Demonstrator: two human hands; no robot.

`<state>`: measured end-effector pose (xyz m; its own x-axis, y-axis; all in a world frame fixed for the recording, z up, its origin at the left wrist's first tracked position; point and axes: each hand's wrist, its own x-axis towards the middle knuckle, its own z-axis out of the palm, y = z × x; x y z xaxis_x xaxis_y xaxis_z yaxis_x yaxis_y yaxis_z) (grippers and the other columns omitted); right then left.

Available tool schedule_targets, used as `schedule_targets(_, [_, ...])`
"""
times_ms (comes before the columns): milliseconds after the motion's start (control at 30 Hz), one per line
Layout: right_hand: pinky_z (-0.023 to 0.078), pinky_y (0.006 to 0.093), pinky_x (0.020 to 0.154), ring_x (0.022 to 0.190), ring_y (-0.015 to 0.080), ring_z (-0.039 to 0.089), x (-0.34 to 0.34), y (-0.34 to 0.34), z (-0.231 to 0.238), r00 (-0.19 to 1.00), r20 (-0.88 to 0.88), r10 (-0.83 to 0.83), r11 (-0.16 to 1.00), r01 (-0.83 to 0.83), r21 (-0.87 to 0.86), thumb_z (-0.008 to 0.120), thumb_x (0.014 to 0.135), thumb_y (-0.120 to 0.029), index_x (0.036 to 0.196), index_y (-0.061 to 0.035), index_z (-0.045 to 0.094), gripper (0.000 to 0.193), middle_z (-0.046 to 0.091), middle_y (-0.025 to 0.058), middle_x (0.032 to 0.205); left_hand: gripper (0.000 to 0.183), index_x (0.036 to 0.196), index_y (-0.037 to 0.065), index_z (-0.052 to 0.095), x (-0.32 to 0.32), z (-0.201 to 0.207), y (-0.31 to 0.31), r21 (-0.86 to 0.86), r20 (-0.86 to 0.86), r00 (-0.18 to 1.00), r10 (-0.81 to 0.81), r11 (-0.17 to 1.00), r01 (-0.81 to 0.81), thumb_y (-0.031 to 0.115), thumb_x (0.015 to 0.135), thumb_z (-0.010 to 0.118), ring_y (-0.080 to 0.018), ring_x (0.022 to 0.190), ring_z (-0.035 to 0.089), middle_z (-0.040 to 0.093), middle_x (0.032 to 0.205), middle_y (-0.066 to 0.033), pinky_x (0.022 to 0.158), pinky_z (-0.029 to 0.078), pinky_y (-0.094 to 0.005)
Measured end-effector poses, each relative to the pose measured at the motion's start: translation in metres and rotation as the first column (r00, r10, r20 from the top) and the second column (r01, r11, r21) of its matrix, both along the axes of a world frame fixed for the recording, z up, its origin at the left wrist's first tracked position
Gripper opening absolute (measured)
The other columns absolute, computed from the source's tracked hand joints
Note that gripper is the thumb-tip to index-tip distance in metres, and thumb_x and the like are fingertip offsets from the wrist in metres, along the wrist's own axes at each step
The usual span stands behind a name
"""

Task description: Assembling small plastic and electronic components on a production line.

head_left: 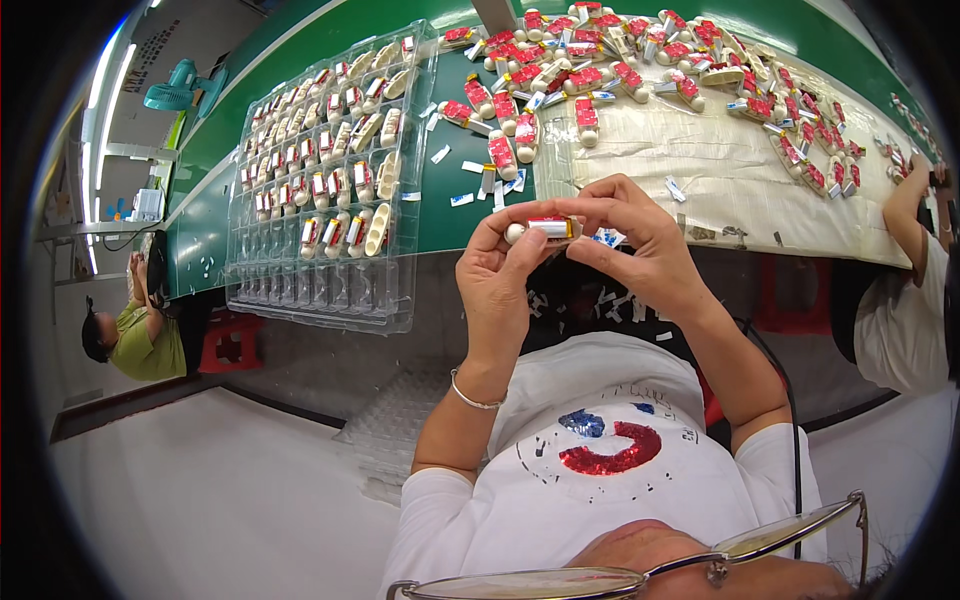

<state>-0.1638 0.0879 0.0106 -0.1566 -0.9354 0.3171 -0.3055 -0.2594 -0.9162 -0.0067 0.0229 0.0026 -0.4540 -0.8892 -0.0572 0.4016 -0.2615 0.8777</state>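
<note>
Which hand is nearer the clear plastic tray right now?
Left. The left hand is to the right of the clear plastic tray, with a gap between them; the right hand is farther right, on the far side of the small piece.

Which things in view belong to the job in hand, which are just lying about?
In the job, it seems:
held piece, in left hand and right hand
loose pieces
clear tray

Just about, it seems:
paper slips
fan
red stool
</note>
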Motion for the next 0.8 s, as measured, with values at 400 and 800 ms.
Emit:
schedule_targets(400, [0.052, 0.0245, 0.081, 0.093, 0.0104, 0.061, 0.003, -0.007, -0.016, 0.782, 0.624, 0.015, 0.978, -0.143, 0.155, 0.070, 0.086, -0.011, 0.099, -0.0009, 0.066, 0.017, 0.059, 0.0028, 0.101, 0.018, 0.106, -0.004, 0.060, -0.002, 0.003, 0.007, -0.098, 0.053, 0.998, 0.039, 0.995, -0.034, -0.004, 0.088, 0.060, -0.0166, 0.100, 0.063, 0.063, 0.115, -0.0208, 0.088, 0.055, -0.0278])
schedule_targets(800, [0.051, 0.0238, 0.081, 0.095, 0.0093, 0.061, 0.003, -0.016, -0.030, 0.786, 0.618, 0.018, 0.975, -0.150, 0.163, 0.071, 0.086, -0.014, 0.105, -0.0022, 0.066, 0.023, 0.058, 0.0036, 0.108, 0.028, 0.112, -0.004, 0.063, 0.017, -0.012, -0.015, -0.394, 0.343, 0.938, -0.036, 0.901, 0.179, -0.003, 0.084, 0.067, -0.0151, 0.105, 0.060, 0.061, 0.119, -0.0143, 0.090, 0.051, -0.0267])
